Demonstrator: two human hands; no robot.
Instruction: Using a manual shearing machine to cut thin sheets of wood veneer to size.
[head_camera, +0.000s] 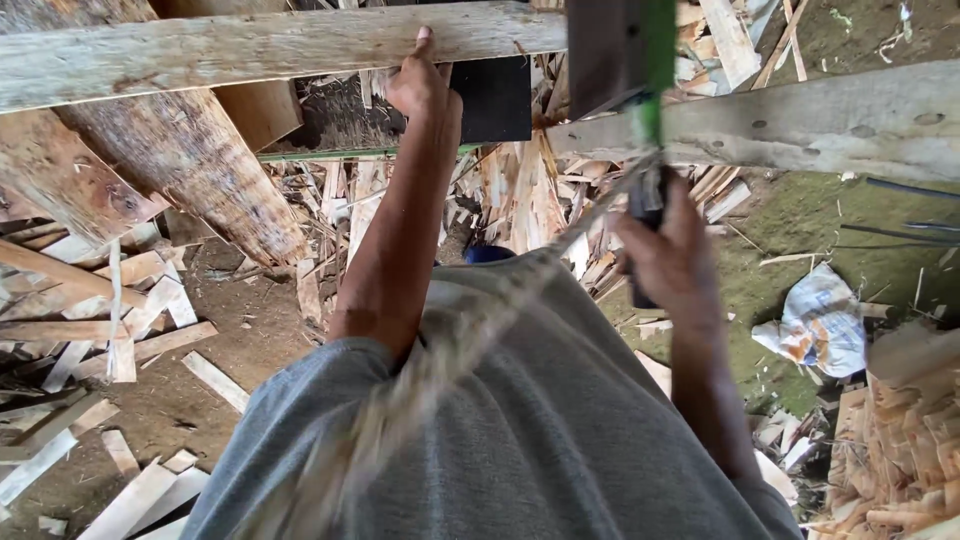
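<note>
Plank (250, 45) steadied by pressed left hand (420, 85); right hand (665, 250) grips dark handle (648, 205) mid-cut, needing a straight stroke next.

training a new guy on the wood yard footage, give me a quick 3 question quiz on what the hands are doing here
1. True or false: the left hand rests on the pale wooden beam.
2. Which hand grips the dark handle of the green-framed tool?
A. left
B. right
C. neither
3. Fill in: the ground beneath is littered with wood ____.

Key
1. True. Its fingers press against the beam's lower edge.
2. B. The right hand is closed round the handle.
3. Offcuts, lying as pale strips and shavings.
</note>
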